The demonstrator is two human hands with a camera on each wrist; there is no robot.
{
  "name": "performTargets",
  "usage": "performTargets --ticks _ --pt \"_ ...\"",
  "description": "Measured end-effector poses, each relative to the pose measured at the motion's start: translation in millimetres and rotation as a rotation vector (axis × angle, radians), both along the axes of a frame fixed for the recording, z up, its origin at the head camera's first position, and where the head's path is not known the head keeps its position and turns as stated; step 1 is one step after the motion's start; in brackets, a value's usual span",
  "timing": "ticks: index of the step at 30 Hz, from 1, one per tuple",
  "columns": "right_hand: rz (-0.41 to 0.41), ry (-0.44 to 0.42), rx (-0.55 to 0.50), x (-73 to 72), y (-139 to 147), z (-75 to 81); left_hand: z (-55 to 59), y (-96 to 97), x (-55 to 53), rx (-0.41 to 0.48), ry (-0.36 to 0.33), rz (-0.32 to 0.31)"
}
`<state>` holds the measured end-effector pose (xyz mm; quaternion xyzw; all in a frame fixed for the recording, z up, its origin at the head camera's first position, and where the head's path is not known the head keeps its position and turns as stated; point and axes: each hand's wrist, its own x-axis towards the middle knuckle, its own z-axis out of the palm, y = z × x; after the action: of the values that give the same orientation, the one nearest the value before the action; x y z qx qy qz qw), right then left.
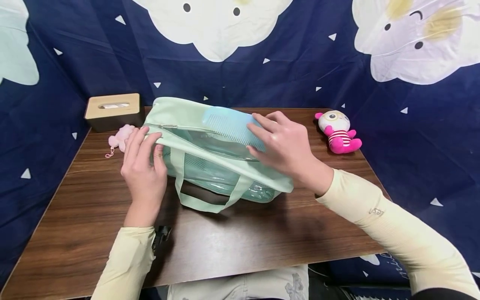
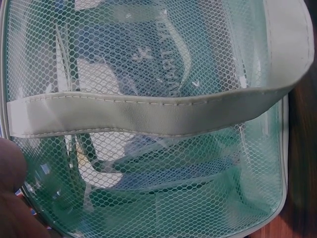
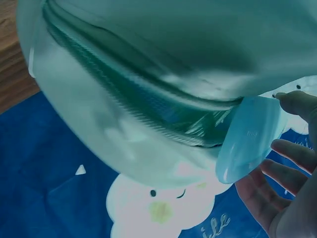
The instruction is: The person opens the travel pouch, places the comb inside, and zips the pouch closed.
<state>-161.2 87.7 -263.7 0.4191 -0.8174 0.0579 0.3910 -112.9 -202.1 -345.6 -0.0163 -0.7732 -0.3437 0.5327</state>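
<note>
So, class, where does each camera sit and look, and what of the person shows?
Head: worn there, facing forward-down at green bag; left hand, right hand, sleeves, lap.
Left wrist: worn there, facing handle and mesh side; part of left hand.
Right wrist: worn there, facing zip opening and comb; right hand.
Head and right wrist share the comb.

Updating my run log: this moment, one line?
left hand: grips green bag by edge | right hand: holds blue comb at opening | bag: unzipped

Left of the handbag (image 1: 225,161) you have a tissue box (image 1: 116,113) and plush toy (image 1: 123,136); right, a doll (image 1: 337,132); at its opening (image 1: 206,139), a comb (image 1: 234,125).
</note>
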Motion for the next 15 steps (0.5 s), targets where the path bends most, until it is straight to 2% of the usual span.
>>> performTargets --ticks 7,15 --pt "0.01 0.032 0.073 -0.5 -19.8 7.1 1.6 -0.5 1.0 -0.005 -0.005 0.006" --pt "0.001 0.015 0.112 -3.0 -27.7 2.4 -0.4 -2.6 0.1 -0.031 -0.022 -0.014"
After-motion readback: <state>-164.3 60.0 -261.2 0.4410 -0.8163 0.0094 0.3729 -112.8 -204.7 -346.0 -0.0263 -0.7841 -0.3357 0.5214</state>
